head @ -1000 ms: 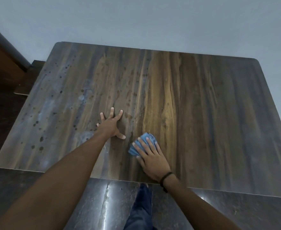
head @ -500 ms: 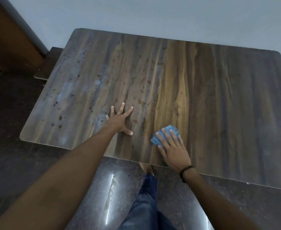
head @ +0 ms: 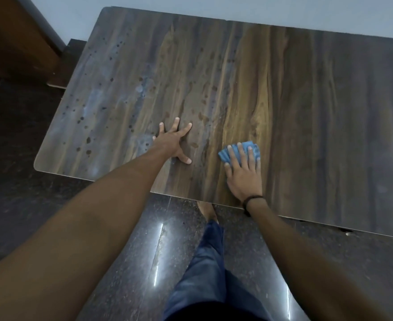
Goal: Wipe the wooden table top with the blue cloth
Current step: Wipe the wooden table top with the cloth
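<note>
One view only: head-worn, wide-angle. Looks forward and steeply down from close above the near edge of the table [head: 318, 112]. Floor [head: 126, 239] at bottom, wall [head: 283, 8] strip along top.

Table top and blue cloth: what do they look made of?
Table top: streaked brown-grey wood grain, smooth with a dull sheen; the thin edge hints at laminate or veneer, though solid wood cannot be ruled out. Blue cloth: soft matte fabric, bunched in folds under the flat right hand; possibly microfibre.
</note>
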